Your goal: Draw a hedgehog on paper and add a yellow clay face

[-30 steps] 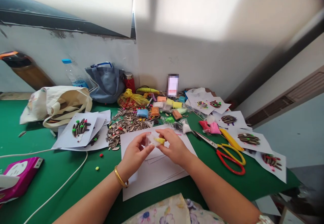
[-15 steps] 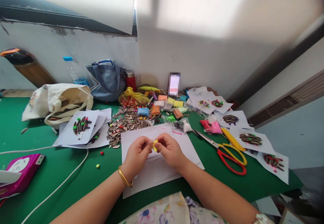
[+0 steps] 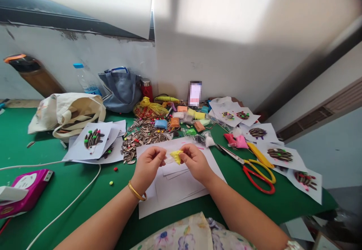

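Observation:
A small yellow lump of modelling clay (image 3: 177, 156) with clear plastic wrapping (image 3: 169, 158) is held above the white paper sheets (image 3: 181, 189). My right hand (image 3: 195, 163) is closed, thumb and fingers pinching the yellow clay. My left hand (image 3: 148, 167) is closed in a pinch on the end of the clear wrapping, which stretches between the hands. Just beyond them lie a heap of striped sunflower seeds (image 3: 141, 137) and small bags of coloured clay (image 3: 199, 125).
Red-and-yellow-handled scissors (image 3: 258, 174) and a yellow craft knife (image 3: 259, 155) lie at right, beside papers bearing seed hedgehogs (image 3: 279, 155). More decorated papers (image 3: 92, 140), a cloth bag (image 3: 68, 110), a white cable (image 3: 70, 201) and a magenta box (image 3: 31, 193) are at left.
My hands have moved apart, the left one shifting left. More of the yellow clay and a stretch of clear wrapping now show between them.

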